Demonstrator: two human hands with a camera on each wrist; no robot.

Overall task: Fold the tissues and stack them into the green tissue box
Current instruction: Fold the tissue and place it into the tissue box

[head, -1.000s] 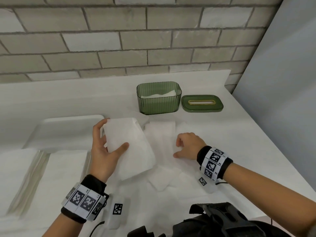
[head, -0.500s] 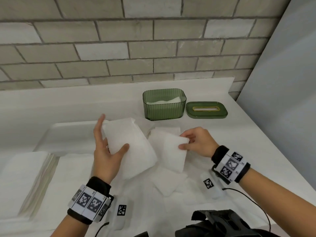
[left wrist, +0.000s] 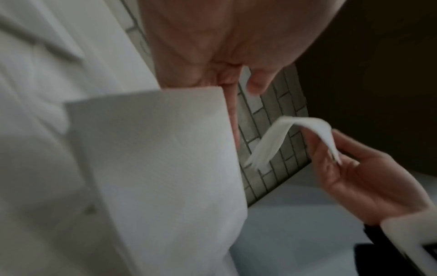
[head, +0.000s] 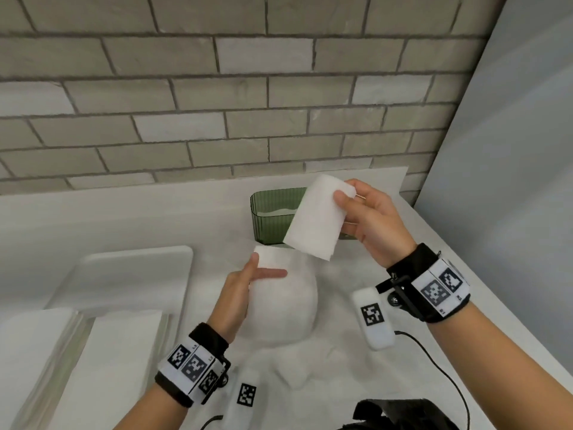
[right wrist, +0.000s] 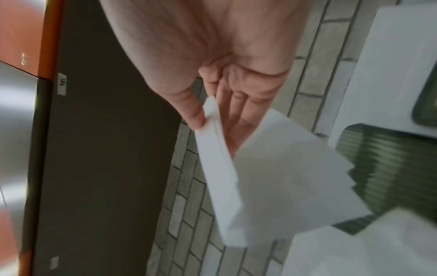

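The green tissue box (head: 269, 218) stands open at the back of the white table with white tissue inside; it also shows in the right wrist view as the box (right wrist: 390, 168). My right hand (head: 347, 195) is raised in front of it and pinches a folded tissue (head: 313, 218) by its top corner, thumb on the near face. The tissue (right wrist: 272, 168) hangs down and hides part of the box. Lower and to the left, my left hand (head: 263, 270) holds a second, larger folded tissue (head: 282, 302), thumb across its front; the wrist view shows this tissue (left wrist: 160, 168) close up.
The green lid (right wrist: 428, 104) lies right of the box, mostly hidden behind my right hand in the head view. A white tray (head: 130, 268) sits at the left, with stacks of flat tissues (head: 108, 352) in front of it. Loose tissues (head: 294, 377) lie near me. A grey panel (head: 511, 150) borders the right.
My right hand picked a folded tissue off the table and raised it up in front of the green box. The left hand kept its tissue and shifted slightly toward the middle.
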